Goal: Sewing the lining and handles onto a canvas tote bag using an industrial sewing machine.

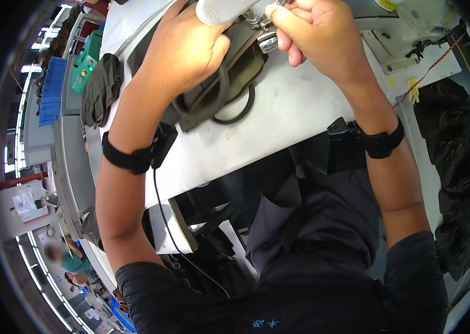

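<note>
At the top of the head view, my left hand (188, 50) is curled on a dark olive bag (239, 73) with an exposed metal zipper and looped handles. My right hand (315, 39) is closed, thumb and fingertips pinched around something small beside the metal presser parts (268, 42) of a white sewing machine (218, 8). What those fingertips hold is too small to make out. Part of the bag lies under the machine head, and my left hand hides some of it. The bag rests on a white worktable (229, 156).
Folded olive fabric (99, 92) lies at the left, near a green box (86, 61) and blue bins (51, 92). Dark pieces (449, 167) are piled along the right. A white machine plate (391, 50) is at upper right. Co-workers (71, 259) are in the left background.
</note>
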Demonstrator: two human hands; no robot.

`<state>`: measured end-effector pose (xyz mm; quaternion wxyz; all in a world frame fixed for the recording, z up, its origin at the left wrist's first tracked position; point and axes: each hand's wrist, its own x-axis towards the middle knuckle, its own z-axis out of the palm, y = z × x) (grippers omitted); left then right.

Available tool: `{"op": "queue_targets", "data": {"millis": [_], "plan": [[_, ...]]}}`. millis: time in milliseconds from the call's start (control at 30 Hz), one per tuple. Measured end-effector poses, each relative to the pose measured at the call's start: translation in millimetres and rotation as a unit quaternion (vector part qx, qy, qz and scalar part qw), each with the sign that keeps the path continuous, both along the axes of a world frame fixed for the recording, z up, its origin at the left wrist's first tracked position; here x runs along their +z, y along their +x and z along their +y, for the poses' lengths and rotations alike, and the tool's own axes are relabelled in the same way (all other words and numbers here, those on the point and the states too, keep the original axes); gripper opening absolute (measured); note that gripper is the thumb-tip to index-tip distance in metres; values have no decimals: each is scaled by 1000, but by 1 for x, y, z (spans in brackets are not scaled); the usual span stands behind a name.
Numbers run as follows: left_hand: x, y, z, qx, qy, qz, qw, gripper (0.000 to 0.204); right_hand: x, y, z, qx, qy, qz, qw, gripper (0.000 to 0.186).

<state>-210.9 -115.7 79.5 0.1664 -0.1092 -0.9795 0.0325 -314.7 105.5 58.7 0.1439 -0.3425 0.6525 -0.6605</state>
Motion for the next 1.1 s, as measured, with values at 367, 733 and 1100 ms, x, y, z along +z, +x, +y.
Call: {"op": "queue_targets", "data": {"millis": [367,733,1100], "plan": [[10,47,41,76,155,-81,982,37,-4,2,-3,8,-34,-12,999,27],[-5,15,35,130,252,-73,956,32,-52,10,36,-21,-69,-86,994,26],[-10,19,17,-46,55,0,997,28,-46,49,33,237,-147,-460,843,45]]}}
